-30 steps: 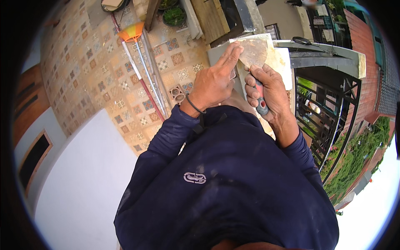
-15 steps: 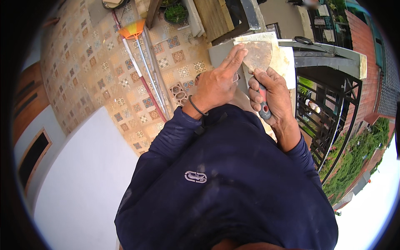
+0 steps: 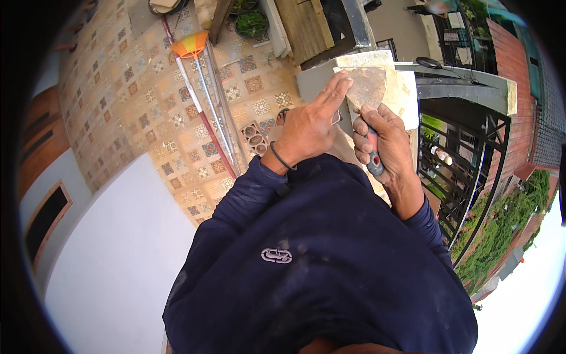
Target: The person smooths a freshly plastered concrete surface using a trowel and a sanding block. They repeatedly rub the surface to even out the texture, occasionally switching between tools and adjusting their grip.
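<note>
My right hand [image 3: 386, 138] is closed round the red and grey handle of a putty knife [image 3: 367, 88], thumb up against the base of its blade. The wide metal blade is smeared and points away from me. My left hand [image 3: 312, 121], with a dark band at the wrist, has its index and middle fingers stretched out. Their tips touch the blade's left corner. The left thumb is mostly hidden, and a small greyish thing beside that palm is too small to make out. Behind the blade lies a pale, stained slab-like surface [image 3: 407, 88].
Patterned tiles cover the floor [image 3: 141, 106] at left. An orange broom [image 3: 191, 44] and long poles [image 3: 203, 118] lie there, near a hollow block [image 3: 254, 140] and a potted plant [image 3: 252, 22]. A white wall [image 3: 112, 236] stands lower left, a black metal fence [image 3: 466, 147] at right.
Both hands and the putty knife have come slightly toward me. The grip on the handle and the left fingertips' contact with the blade look the same.
</note>
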